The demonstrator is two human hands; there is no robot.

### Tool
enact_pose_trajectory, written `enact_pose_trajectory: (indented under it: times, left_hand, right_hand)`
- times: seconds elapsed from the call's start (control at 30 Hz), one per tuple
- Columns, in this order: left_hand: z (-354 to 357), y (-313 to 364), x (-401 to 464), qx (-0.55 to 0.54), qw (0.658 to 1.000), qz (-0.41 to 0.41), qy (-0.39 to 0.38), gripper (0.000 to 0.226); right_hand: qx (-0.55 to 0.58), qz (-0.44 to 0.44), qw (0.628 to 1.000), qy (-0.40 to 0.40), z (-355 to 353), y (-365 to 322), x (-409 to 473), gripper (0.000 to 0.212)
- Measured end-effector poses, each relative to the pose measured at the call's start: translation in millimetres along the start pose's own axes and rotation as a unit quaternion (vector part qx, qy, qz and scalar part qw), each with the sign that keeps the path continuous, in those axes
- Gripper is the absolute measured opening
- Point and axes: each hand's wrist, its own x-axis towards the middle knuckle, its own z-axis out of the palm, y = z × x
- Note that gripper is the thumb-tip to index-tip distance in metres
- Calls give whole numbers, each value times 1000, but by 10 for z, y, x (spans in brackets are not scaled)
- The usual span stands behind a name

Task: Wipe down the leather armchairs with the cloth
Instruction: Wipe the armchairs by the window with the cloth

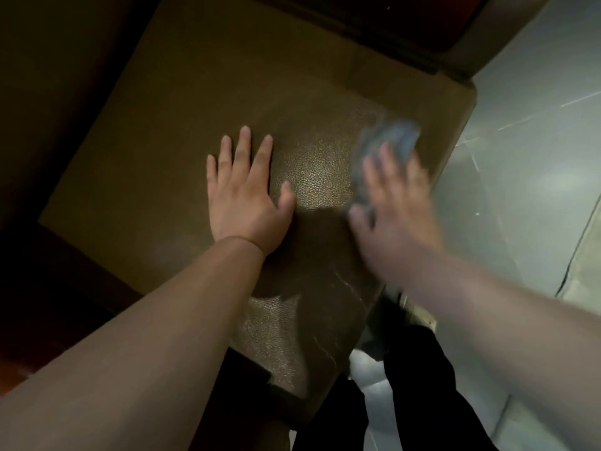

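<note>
On the seat cushion [182, 102] of the brown leather armchair, work is under way. At the left, a dark armrest [42, 92] borders the cushion and sits in deep shadow; its surface condition cannot be judged. Next, the left hand [245, 193] lies flat on the leather, fingers straight and spread, holding nothing and apparently bracing the person. Further right, the right hand [395, 209] presses the bluish-grey cloth [388, 148] against the cushion near its right edge; the hand and cloth are blurred, the fingers appear extended over the cloth rather than curled round it, though the blur leaves this uncertain. Judgement: the stroke would go best with the palm kept flat, the cloth bunched fully beneath it, and passes overlapped toward the braced hand, which will need to lift so the patch under it is covered. A pale crease [338, 284] marks the front edge and merits attention. At the far right lies grey tiled floor [533, 157]; the person's dark trouser legs [422, 385] stand close against the cushion front, limiting reach there.
</note>
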Motion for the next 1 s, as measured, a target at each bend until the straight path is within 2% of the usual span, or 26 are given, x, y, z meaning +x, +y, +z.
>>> enact_pose_trajectory:
  times: [0.03,0.1,0.13,0.17,0.2,0.27,0.33,0.4,0.43,0.5,0.57,0.6,0.63,0.7,0.77,0.8,0.83,0.87,0.97,1.0]
  left_hand:
    - [-27,6,7,-2,1000,0,-5,75]
    - [-70,25,5,-7,1000,-1,-20,75]
    - [-78,26,2,-4,1000,-3,-27,74]
    - [-68,22,-7,-1,999,-2,-33,73]
    - [-50,21,-22,3,999,-1,-33,72]
    - [-15,19,-60,9,1000,-4,-16,71]
    - [12,35,-79,9,1000,-8,-2,71]
    - [-4,60,-71,9,1000,-14,-7,70]
    - [-27,88,-79,8,1000,-22,-16,70]
    - [-70,190,-112,-4,998,-53,-38,71]
    - [-111,349,-114,-10,997,-63,-49,75]
    - [-130,442,-55,-11,998,-40,-49,76]
    - [-145,531,37,-12,999,-3,-45,74]
    - [-149,698,292,-15,997,63,-35,69]
    - [-101,843,501,-20,997,66,-36,67]
    - [-47,897,544,-7,998,57,-36,68]
    - [6,939,545,12,998,49,-34,69]
    - [51,961,525,27,998,43,-32,71]
    - [55,930,502,32,998,43,-39,73]
    - [52,906,509,29,998,46,-40,73]
  right_hand:
    - [3,-75,997,9,112,-121,-326,73]
    - [-9,-249,968,-33,216,-187,-907,73]
    - [-31,-321,945,-60,187,-91,-935,73]
    - [-44,-363,929,-51,181,54,-821,71]
    - [-57,-354,933,-21,159,204,-627,70]
    - [-46,-208,977,14,15,498,-94,74]
    - [6,-35,999,-23,-220,630,281,77]
    - [39,61,997,-37,-196,421,211,75]
    - [47,50,997,-27,-135,258,40,75]
    - [42,-111,993,9,73,53,-408,75]
    - [2,-281,958,-50,115,129,-584,73]
    - [2,-318,947,-53,61,288,-430,73]
    - [7,-295,955,-32,24,466,-198,75]
    - [19,-122,992,-17,-149,768,366,82]
    - [47,37,998,-32,-366,935,816,84]
    - [54,84,994,-37,-412,907,880,84]
    - [52,95,993,-52,-424,803,822,83]
    - [45,68,994,-70,-400,675,669,83]
    - [12,-161,982,-96,-328,490,80,83]
    - [-10,-188,977,-97,-293,608,79,85]
